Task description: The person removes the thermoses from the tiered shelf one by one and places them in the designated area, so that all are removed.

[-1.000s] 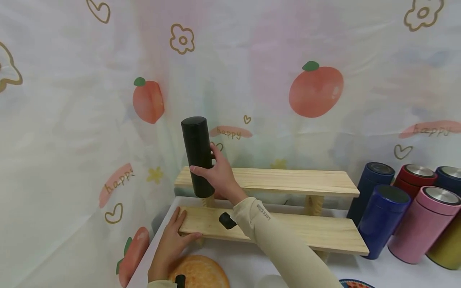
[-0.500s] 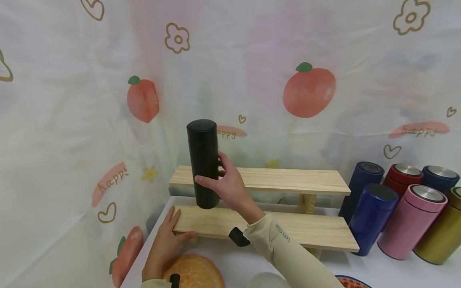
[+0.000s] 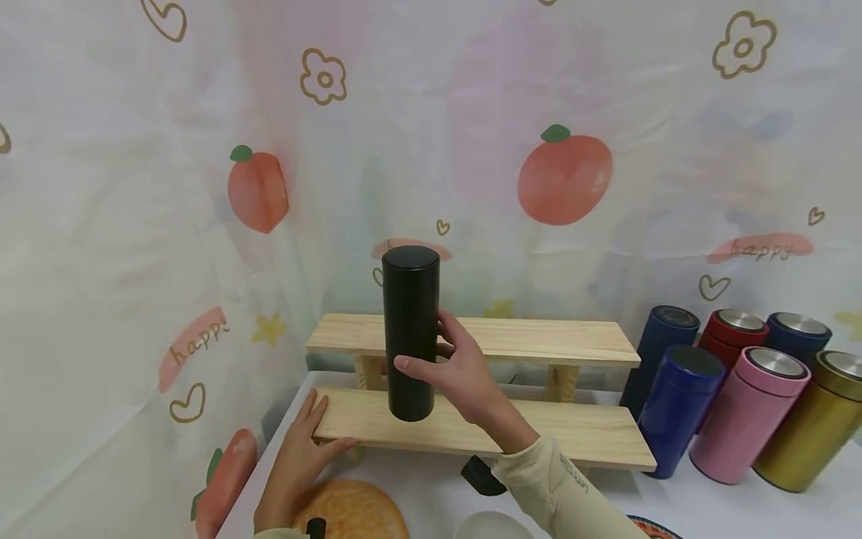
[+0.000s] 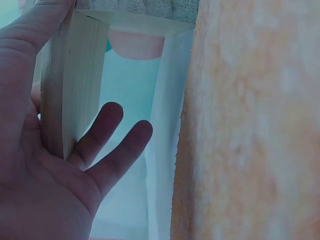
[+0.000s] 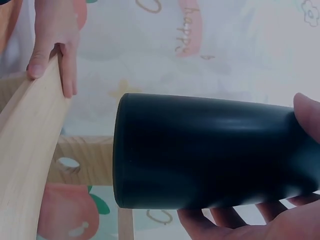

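Bare hands; a cream long sleeve with small grey lettering; black wrist-worn device

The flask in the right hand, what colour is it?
Plain matte black, lid included. The flask, held by the right hand, shows best in the head view.

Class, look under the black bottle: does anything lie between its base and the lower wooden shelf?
Nothing visible does. The right hand holds the black bottle upright over a bare stretch of the lower shelf.
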A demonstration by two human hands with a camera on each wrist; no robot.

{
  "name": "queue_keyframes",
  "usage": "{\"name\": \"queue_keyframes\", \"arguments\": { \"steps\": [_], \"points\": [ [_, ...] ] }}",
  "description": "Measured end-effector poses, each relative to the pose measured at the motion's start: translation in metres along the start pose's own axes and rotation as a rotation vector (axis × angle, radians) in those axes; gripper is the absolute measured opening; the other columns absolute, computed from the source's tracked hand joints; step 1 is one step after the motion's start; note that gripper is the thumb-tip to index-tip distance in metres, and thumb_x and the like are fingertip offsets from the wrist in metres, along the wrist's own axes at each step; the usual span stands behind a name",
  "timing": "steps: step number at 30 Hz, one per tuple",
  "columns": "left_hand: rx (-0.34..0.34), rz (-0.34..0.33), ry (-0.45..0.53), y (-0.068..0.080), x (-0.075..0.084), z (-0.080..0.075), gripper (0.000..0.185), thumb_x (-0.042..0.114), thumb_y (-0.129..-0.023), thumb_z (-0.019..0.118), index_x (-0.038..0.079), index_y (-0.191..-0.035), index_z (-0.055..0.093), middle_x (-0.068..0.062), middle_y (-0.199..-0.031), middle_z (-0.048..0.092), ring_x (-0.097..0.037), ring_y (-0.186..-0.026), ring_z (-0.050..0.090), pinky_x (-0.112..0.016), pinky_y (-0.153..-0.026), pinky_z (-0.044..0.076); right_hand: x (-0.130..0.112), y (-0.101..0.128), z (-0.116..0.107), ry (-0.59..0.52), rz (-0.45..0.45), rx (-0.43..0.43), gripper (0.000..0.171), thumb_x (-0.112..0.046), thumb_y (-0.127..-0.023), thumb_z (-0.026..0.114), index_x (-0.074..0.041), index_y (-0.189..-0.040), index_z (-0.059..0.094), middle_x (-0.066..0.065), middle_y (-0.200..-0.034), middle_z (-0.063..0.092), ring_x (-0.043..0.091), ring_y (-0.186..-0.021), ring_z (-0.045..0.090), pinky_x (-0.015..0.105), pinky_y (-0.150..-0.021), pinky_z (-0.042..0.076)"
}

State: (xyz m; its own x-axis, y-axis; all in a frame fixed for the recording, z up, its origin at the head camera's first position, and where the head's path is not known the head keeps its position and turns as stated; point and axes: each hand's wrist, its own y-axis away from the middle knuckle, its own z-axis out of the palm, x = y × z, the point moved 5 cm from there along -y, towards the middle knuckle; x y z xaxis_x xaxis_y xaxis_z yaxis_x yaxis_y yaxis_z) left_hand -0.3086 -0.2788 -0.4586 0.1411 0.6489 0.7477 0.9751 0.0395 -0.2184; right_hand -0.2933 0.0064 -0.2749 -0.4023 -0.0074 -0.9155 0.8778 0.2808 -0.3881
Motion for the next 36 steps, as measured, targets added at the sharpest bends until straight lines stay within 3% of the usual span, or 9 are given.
{"name": "queue_keyframes", "arguments": {
  "steps": [16, 21, 36],
  "points": [
    [-0.033, -0.006, -0.026, 0.001, 0.001, -0.006, 0.113, 0.053, -0.086, 0.089, -0.003, -0.166, 0.031, -0.021, -0.177, 0.012, -0.047, -0.160, 0.014, -0.065, -0.123, 0.023, 0.007, 0.042, -0.043, -0.014, 0.093, 0.023, 0.081, -0.018, -0.090, 0.085, -0.017, -0.161, 0.046, 0.014, -0.153, 0.055, 0.043, -0.135, 0.057, 0.059, -0.102, 0.054],
    [-0.046, -0.034, -0.021, 0.001, 0.000, -0.004, 0.115, 0.055, -0.086, 0.088, -0.002, -0.167, 0.029, -0.020, -0.178, 0.010, -0.046, -0.160, 0.012, -0.064, -0.124, 0.020, 0.008, 0.052, -0.054, 0.013, 0.100, 0.037, 0.082, -0.019, -0.090, 0.086, -0.017, -0.161, 0.045, 0.016, -0.154, 0.054, 0.045, -0.135, 0.058, 0.060, -0.101, 0.054],
    [-0.066, -0.007, -0.009, 0.001, 0.006, 0.000, 0.113, 0.052, -0.088, 0.087, -0.005, -0.166, 0.029, -0.024, -0.176, 0.010, -0.049, -0.160, 0.011, -0.067, -0.123, 0.020, 0.014, 0.090, -0.092, 0.011, 0.157, 0.105, 0.085, -0.011, -0.089, 0.086, -0.015, -0.163, 0.044, 0.022, -0.155, 0.053, 0.047, -0.135, 0.057, 0.058, -0.099, 0.056]
  ]
}}
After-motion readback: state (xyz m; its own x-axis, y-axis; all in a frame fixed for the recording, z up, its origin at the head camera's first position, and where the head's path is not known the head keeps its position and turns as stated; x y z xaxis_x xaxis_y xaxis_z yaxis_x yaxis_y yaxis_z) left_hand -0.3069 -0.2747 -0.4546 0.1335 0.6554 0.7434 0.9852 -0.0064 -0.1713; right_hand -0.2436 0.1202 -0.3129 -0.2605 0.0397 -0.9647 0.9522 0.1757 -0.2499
